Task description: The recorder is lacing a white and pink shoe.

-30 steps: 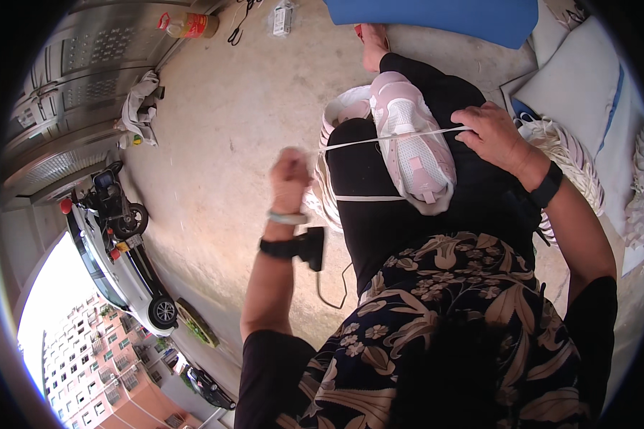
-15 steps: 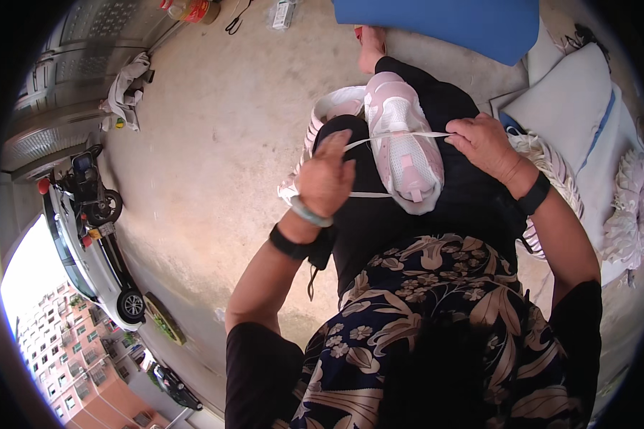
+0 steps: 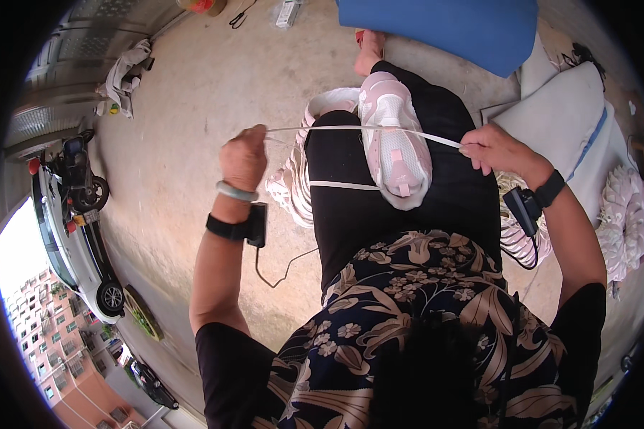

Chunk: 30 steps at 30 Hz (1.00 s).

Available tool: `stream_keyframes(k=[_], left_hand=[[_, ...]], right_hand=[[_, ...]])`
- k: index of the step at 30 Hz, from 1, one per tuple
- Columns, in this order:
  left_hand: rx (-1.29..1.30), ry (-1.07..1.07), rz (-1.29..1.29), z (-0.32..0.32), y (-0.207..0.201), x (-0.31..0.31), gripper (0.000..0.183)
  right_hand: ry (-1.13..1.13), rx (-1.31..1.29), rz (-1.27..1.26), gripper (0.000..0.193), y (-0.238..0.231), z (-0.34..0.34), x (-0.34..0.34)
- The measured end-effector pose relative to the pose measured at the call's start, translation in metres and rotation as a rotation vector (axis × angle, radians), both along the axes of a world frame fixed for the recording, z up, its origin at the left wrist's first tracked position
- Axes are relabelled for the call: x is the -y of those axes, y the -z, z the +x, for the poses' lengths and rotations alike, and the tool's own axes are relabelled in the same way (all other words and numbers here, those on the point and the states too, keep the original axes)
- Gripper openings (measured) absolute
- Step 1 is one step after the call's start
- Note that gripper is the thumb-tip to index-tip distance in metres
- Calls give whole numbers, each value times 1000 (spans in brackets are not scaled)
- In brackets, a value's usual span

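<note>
Left hand closed in a fist past the lap's left edge, right hand pinching at its right edge — and the lace stretches between them! Below it, the pink-and-white shoe lies mid-lap — toe to the far edge, heel toward the floral top.

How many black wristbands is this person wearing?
2: the left wristband, elbow-side of the pale bracelet, and the right wristband, on the other wrist. Black sleeves could hide more.
</note>
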<state>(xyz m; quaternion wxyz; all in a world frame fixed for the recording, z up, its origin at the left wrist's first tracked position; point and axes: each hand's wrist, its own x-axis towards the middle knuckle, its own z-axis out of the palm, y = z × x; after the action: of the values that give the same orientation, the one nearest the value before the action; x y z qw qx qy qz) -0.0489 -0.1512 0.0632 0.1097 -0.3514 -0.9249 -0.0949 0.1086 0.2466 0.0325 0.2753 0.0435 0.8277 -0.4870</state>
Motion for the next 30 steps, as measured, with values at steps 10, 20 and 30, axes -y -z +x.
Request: stream_keyframes(k=[10,20,30], left_hand=[[-166,-347,-3,-27,-59,85,9],[-95,-460,84,-62,-59,121,12],[181,-511,342,-76,-99,158,18]], right_hand=[[-200,-612,308,17,13,-21,3],[153,-165,355,15,-63,68,-124],[153,-340,742,18,-87,147,-228]])
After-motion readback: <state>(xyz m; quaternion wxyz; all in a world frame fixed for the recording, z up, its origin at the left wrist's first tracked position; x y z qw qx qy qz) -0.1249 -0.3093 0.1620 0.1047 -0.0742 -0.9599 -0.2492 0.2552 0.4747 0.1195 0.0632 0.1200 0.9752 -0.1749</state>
